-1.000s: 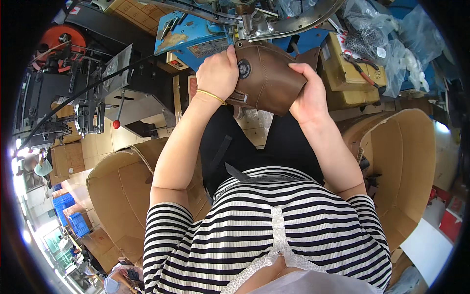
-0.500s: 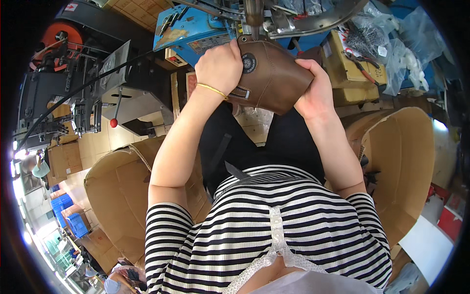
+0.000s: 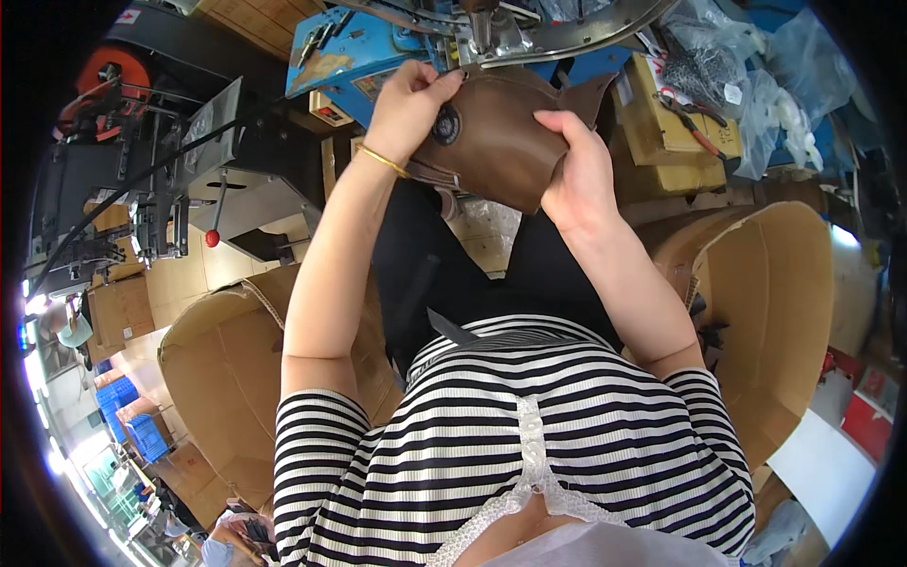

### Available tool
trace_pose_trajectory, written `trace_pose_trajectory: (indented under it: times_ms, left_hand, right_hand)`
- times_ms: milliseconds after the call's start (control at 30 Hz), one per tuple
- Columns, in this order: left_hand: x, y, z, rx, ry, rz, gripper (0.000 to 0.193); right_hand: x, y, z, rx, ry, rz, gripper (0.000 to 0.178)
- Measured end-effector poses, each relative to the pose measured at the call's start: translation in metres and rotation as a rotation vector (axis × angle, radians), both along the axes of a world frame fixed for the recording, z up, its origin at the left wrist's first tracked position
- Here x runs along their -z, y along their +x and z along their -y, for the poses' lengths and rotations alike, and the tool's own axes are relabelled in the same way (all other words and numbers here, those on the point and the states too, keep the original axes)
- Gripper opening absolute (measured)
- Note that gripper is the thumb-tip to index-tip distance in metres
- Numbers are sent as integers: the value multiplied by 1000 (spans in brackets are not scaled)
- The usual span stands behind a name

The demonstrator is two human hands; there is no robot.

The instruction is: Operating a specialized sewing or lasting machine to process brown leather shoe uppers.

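A brown leather piece [image 3: 505, 142], bent and curved, hangs between my two hands above my lap. It bears a round dark badge [image 3: 445, 125] near its left side, and a pointed brown flap stands up at its far right. My left hand [image 3: 402, 109] pinches its far left edge between thumb and fingers. On the right side, my right hand [image 3: 578, 175] grips the edge, thumb on top and most fingers hidden beneath. Just beyond the leather is the metal head of a machine [image 3: 482, 28]; whether they touch, I cannot tell.
A blue machine body [image 3: 331, 57] stands at the far left, near a lever with a red knob [image 3: 212, 238]. Large open cartons flank me, left [image 3: 217, 378] and right [image 3: 779, 312]. Red-handled pliers [image 3: 694, 128] lie on a box at the right, beside clear plastic bags [image 3: 779, 113].
Both hands have shifted left with the leather piece, which has turned and bent. The metal eyelet at its far edge no longer shows, and a pointed flap now sticks up at the right.
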State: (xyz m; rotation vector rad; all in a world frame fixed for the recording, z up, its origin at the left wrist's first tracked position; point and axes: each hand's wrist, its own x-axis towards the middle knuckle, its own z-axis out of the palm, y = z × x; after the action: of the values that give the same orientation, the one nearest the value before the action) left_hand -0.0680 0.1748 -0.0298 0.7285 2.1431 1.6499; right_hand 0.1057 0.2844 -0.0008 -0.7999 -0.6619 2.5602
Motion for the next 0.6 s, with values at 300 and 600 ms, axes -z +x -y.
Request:
trace_pose_trajectory:
  times_ms: [300,600]
  left_hand:
    - [0,24,-8,-169,-103,-204,31]
    - [-2,20,-10,-197,-43,-96,29]
  right_hand:
    - [-3,2,-3,28,13,-7,15]
    - [-4,0,-4,22,24,1,16]
